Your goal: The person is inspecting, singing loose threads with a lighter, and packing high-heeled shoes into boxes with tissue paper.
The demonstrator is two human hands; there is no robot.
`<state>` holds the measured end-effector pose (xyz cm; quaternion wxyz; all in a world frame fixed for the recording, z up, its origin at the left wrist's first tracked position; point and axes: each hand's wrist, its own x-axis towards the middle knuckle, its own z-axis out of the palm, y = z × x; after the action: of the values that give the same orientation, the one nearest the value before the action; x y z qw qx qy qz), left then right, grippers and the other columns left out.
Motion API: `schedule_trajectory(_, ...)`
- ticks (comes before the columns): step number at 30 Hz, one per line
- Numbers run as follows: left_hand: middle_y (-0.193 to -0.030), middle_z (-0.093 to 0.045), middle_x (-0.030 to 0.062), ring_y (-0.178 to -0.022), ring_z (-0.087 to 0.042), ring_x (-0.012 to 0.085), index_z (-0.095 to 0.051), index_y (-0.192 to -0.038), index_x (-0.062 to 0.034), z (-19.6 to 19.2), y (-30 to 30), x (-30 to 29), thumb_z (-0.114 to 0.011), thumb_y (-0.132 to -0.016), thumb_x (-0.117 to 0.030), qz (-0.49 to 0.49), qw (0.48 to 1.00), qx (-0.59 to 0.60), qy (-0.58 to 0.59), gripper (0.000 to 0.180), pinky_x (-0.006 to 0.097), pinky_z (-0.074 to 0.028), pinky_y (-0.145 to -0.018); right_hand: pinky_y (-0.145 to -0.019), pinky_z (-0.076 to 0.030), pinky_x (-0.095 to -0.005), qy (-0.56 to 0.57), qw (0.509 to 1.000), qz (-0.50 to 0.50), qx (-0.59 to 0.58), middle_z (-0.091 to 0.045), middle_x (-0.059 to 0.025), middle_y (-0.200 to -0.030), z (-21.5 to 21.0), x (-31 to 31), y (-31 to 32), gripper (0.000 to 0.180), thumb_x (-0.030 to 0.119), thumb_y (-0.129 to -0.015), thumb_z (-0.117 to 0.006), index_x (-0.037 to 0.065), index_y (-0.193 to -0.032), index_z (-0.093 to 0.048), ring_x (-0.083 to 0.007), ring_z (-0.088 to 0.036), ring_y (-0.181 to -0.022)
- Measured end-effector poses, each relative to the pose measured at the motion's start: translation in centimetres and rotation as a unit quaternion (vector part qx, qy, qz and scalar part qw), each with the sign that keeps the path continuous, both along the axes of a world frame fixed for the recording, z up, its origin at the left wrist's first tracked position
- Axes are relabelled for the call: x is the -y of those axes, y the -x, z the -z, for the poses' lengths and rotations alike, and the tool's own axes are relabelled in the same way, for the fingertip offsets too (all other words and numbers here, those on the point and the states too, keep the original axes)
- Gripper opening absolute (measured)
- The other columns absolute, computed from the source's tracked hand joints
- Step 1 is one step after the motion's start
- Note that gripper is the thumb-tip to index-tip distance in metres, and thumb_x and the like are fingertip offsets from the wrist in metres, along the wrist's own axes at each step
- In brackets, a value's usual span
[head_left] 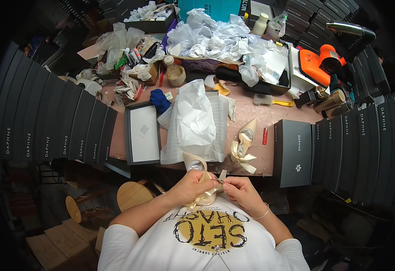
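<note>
While our left hand (190, 187) is gripping the cream shoe (193, 161) near its middle, thumb and fingers closed on it, our right hand (244, 193) is pinching at a short pale strip (223, 174), fingertips drawn together; exactly which layer they are catching, we cannot tell. The shoe is sitting at the lower centre of the frame, just in front of the white shirt (157, 235), with its shiny ribbon (203, 200) hanging below the left hand. We are judging it light, firm at the toe and sole, soft and slippery at the ribbon, and easily marked on its pale upper, so we are favouring a hold around the sole's middle, with only fingertips on the ribbon. Its toe is pointing toward the top of the frame, leaning slightly left, and its long axis is running down from there to the lower right. Farther out, right of centre, a second shoe (248, 133) is lying with its toe pointing to the upper right. White tissue (195, 117) is lying at the centre, and an open dark box (128, 135) is resting left of it.
</note>
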<state>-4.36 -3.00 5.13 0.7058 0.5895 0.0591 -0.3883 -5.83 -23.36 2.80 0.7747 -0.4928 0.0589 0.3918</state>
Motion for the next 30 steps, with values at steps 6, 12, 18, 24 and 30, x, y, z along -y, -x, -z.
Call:
schedule_trajectory(6,-0.077,-0.059,-0.0020,-0.068,-0.051,0.0026,-0.064,-0.091,0.0000,0.2,0.0,0.0,-0.058,-0.089,-0.017,0.014,1.000,-0.002,-0.001,0.018,0.019,-0.042,-0.060,-0.046,-0.024,-0.0178,0.003,1.000,0.008,0.009,-0.043,0.0085,-0.063,-0.1,0.0,0.1,0.018,0.019,-0.092,-0.058,0.001,-0.094,-0.062,-0.0005,-0.031,-0.052)
schedule_trajectory(12,-0.078,-0.058,-0.0029,-0.068,-0.050,0.0021,-0.063,-0.094,-0.0002,0.4,0.1,0.2,-0.059,-0.090,-0.018,-0.004,1.000,-0.007,-0.003,0.019,0.019,-0.042,-0.060,-0.043,-0.025,-0.0183,-0.122,0.978,0.123,-0.119,-0.044,0.0046,-0.066,2.4,0.2,0.1,0.026,0.024,-0.095,-0.051,0.001,-0.102,-0.060,-0.0029,-0.030,-0.049)
schedule_trajectory(18,-0.078,-0.056,-0.0036,-0.068,-0.049,0.0019,-0.062,-0.095,0.0000,-0.1,0.0,0.1,-0.061,-0.089,-0.019,-0.029,0.999,-0.022,-0.015,0.020,0.019,-0.042,-0.060,-0.042,-0.028,-0.0193,-0.050,0.958,0.246,-0.137,-0.046,0.0026,-0.072,8.3,3.9,-3.9,0.027,0.027,-0.096,-0.049,0.004,-0.107,-0.057,-0.0048,-0.036,-0.050)
schedule_trajectory(24,-0.081,-0.060,-0.0010,-0.071,-0.053,0.0035,-0.064,-0.095,0.0014,0.1,0.0,1.7,-0.063,-0.087,-0.018,-0.055,0.998,-0.021,-0.030,0.021,0.020,-0.044,-0.062,-0.062,-0.047,-0.0299,0.087,0.969,0.226,0.049,-0.059,-0.0061,-0.092,15.6,7.9,-15.2,0.034,0.024,-0.095,-0.050,0.000,-0.119,-0.050,-0.0178,-0.056,-0.072)
schedule_trajectory(30,-0.078,-0.062,0.0020,-0.066,-0.057,0.0059,-0.064,-0.091,0.0015,0.0,2.2,2.2,-0.063,-0.087,-0.015,-0.165,0.985,-0.038,-0.028,0.018,0.020,-0.046,-0.058,-0.085,-0.047,-0.0447,0.589,0.754,0.018,0.292,-0.058,-0.0291,-0.107,20.3,14.1,-20.8,0.051,0.017,-0.081,-0.057,-0.002,-0.126,-0.042,-0.0434,-0.058,-0.098)
